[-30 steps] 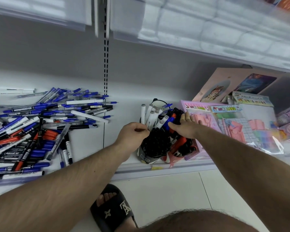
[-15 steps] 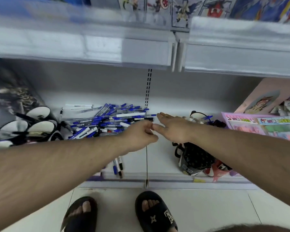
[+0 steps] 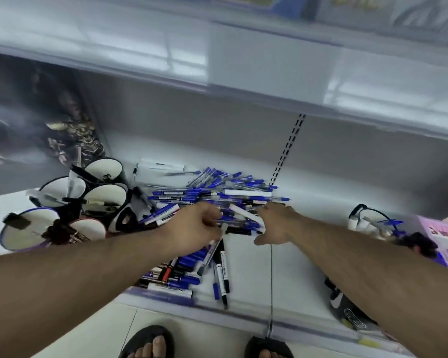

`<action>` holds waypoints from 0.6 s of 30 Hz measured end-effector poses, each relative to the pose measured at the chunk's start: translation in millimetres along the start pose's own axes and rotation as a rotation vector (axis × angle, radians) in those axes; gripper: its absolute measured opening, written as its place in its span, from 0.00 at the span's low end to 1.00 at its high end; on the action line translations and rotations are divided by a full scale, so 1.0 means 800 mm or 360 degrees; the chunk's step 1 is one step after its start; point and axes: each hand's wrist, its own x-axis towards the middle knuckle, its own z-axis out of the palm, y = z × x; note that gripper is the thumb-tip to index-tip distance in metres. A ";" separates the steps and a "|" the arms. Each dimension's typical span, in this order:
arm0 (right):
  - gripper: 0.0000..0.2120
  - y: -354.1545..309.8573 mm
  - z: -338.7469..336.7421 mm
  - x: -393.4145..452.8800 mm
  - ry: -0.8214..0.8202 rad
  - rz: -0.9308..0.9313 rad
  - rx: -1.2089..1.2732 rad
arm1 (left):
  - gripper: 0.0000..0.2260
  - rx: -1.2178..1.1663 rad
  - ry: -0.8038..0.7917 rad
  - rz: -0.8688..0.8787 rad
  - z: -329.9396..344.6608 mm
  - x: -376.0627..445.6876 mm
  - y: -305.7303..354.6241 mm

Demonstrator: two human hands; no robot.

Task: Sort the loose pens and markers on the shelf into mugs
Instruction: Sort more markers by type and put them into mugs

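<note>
Here both bare hands reach over the heap of loose blue-capped pens and markers spread across the white metal shelf. The left hand has its fingers curled in over the pile, and a slim grey-tipped pen runs out from under them toward the shelf's front edge; the blur leaves it unclear whether the fingers really pinch it. The right hand lies flat with straight fingers on the pens, the thumb spread toward the front, beside a white-barrelled marker that sits between the two hands. More black and blue markers lie near the front lip. To the left of the heap stands a cluster of white-lined ceramic mugs, some with a few pens inside. Far to the right, a black mug lies partly behind the right forearm, with a pink printed packet just past it. Below, two black sandals stand on the pale tiled floor.
</note>
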 end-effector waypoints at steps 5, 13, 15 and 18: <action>0.71 -0.030 0.000 0.072 0.0021 0.0099 -0.0038 | 0.08 -0.0351 0.0201 -0.0098 -0.009 0.003 -0.026; 0.73 -0.053 0.035 0.097 0.0073 0.0221 0.0098 | 0.10 -0.0512 0.0170 -0.0173 -0.001 0.001 -0.053; 0.66 -0.055 0.049 0.088 0.0113 0.0198 0.0176 | 0.10 -0.0507 0.0170 -0.0183 0.002 0.002 -0.059; 0.54 -0.054 0.063 0.077 0.0194 0.0155 0.0203 | 0.09 -0.0474 0.0152 -0.0199 0.005 0.000 -0.064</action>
